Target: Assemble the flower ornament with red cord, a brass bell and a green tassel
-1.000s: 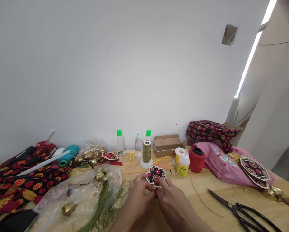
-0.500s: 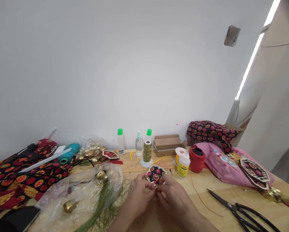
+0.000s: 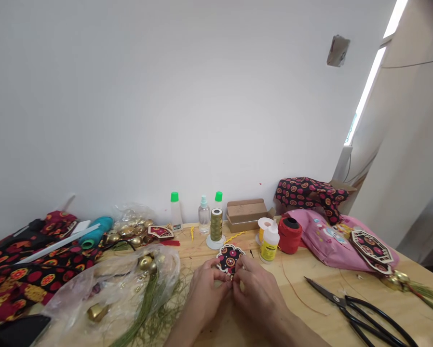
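Observation:
A scalloped, flower-shaped ornament (image 3: pixel 230 258), dark patterned fabric with a pale rim, is between my two hands over the wooden table. My left hand (image 3: pixel 209 288) is closed at its lower left edge, thumb and index finger pinched by a small metal ring (image 3: pixel 229 277) at the bottom. Closed on the lower right side, my right hand (image 3: pixel 256 289) has its fingertips at the same ring. What the fingertips grip beneath is partly hidden. Just behind the ornament stands a spool of olive thread (image 3: pixel 216 226).
Black-handled scissors (image 3: pixel 341 302) lie at right, near a glue bottle (image 3: pixel 269 244) and a red thread cone (image 3: pixel 289 235). Left are a plastic bag (image 3: pixel 108 274), green tassel threads (image 3: pixel 140 308) and patterned fabric (image 3: pixel 14 274). A cardboard box (image 3: pixel 245 217) sits by the wall.
The whole view has shifted, so things appear a little further left. My right fingers have moved in closer to the ring, which shows more clearly now. Both hands stay at the ornament.

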`<state>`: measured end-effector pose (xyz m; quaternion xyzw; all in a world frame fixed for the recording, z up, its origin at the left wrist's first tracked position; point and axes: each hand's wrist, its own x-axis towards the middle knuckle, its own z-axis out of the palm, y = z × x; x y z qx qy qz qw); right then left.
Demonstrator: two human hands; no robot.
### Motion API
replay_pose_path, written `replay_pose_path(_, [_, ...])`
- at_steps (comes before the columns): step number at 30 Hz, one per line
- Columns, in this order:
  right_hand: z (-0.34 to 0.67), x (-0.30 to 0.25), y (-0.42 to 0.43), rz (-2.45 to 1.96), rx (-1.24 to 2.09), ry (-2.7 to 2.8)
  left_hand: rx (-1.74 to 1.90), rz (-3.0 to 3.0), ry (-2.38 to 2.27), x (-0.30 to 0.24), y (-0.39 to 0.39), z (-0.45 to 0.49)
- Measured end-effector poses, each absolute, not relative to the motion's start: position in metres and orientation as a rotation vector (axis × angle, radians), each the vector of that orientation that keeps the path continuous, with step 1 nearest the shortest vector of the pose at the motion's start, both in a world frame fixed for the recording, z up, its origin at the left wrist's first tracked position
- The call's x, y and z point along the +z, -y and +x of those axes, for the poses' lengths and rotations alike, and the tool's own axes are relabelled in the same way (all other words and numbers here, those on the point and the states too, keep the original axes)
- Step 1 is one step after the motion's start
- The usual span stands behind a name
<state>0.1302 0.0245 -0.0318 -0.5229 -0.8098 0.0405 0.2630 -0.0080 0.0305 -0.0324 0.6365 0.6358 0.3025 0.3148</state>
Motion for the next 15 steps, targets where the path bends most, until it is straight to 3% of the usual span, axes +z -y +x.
replay_pose_path(15, [0.145, -0.031, -0.036, -1.218, 0.496, 2.086, 0.79, 1.791, -1.615, -0.04, -0.034, -0.008])
